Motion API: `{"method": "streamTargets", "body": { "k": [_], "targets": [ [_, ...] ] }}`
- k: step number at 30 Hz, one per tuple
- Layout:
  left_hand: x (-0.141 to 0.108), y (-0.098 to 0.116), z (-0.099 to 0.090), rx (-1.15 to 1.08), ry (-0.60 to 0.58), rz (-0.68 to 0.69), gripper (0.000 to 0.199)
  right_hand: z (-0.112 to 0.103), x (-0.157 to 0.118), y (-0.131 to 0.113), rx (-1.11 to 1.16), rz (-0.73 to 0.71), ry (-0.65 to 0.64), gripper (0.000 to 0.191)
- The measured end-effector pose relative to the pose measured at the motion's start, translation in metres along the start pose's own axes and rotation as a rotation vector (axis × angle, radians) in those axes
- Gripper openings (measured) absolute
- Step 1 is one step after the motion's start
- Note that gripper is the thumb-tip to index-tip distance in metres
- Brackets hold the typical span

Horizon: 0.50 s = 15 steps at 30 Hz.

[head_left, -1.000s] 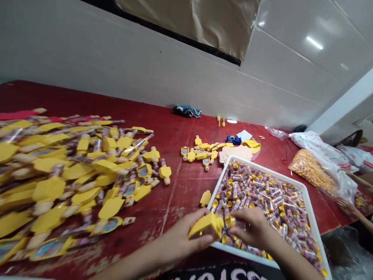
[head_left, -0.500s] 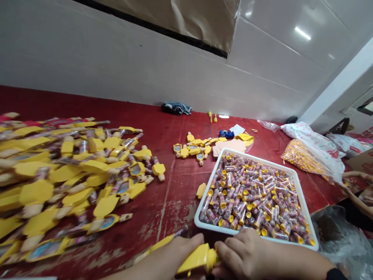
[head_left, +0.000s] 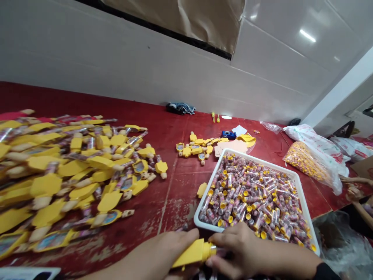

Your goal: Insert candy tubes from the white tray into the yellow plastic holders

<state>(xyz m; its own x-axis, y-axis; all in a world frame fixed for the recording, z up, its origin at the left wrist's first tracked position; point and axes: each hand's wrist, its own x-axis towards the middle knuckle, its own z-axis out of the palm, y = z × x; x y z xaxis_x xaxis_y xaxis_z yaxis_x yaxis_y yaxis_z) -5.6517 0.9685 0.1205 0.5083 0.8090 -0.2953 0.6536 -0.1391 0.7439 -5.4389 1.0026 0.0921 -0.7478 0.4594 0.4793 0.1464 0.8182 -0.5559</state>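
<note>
My left hand (head_left: 171, 249) has a yellow plastic holder (head_left: 190, 252) gripped, fingers pressed together, and my right hand (head_left: 236, 245) pinches its narrow end, just beside the white tray (head_left: 262, 163) — a slip could jolt the tray and spill the tubes (head_left: 247, 198) — too hard a twist would do it.

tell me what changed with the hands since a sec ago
The left hand and right hand have drawn back from over the tray to its near edge. The left still holds the yellow holder; the right has left the tubes and is now at its narrow end. The tray and pile stayed put.
</note>
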Motion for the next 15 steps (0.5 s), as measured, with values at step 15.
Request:
{"method": "streamTargets", "body": {
  "k": [15],
  "targets": [
    [0.015,-0.011,0.01,-0.016,-0.044,-0.041,0.031,-0.013,0.007,0.014,0.18,0.197,-0.253,0.025]
  ]
}}
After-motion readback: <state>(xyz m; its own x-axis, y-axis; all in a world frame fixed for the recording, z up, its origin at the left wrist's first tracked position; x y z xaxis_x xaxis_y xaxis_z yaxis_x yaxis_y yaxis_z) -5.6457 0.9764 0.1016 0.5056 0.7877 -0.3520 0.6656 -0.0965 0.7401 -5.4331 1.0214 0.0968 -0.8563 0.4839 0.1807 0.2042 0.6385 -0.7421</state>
